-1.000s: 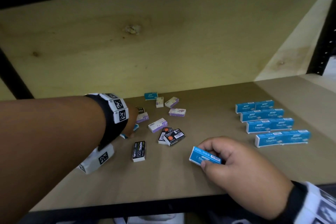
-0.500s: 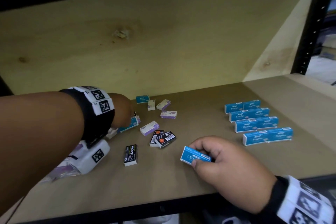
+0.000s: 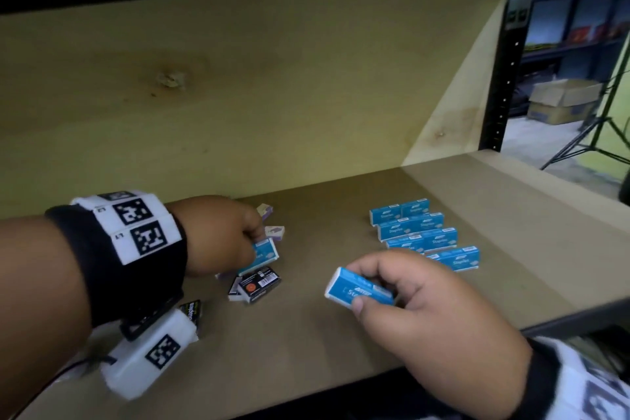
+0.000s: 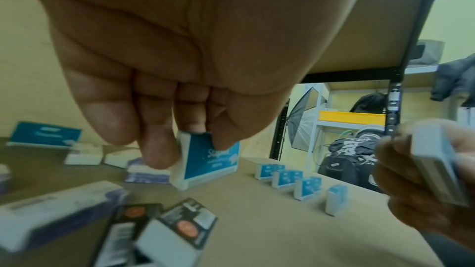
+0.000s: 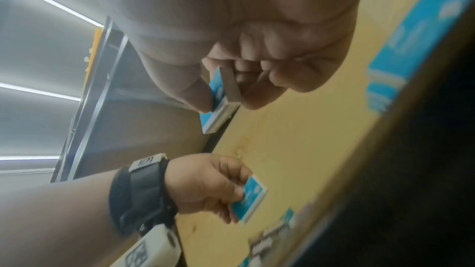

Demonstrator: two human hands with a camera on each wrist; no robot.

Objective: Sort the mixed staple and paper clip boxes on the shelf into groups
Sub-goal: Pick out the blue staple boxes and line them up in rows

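Observation:
My left hand (image 3: 235, 242) pinches a blue staple box (image 3: 264, 254) just above the mixed pile; in the left wrist view the blue staple box (image 4: 208, 161) hangs tilted between thumb and fingers. My right hand (image 3: 405, 297) holds a second blue staple box (image 3: 358, 290) over the shelf's front middle; the right wrist view shows this second blue box (image 5: 218, 105) in a pinch. Several blue staple boxes (image 3: 426, 235) lie in rows at the right. Black boxes (image 3: 257, 285) and small purple-white boxes (image 3: 274, 232) lie scattered by my left hand.
The wooden shelf board (image 3: 341, 334) has bare room at the front and far right. A black metal upright (image 3: 504, 78) stands at the shelf's right end. Another black box (image 3: 192, 310) lies partly under my left wrist camera.
My left hand has taken a blue staple box out of the pile and lifted it to the right. My right hand keeps its blue box, raised slightly.

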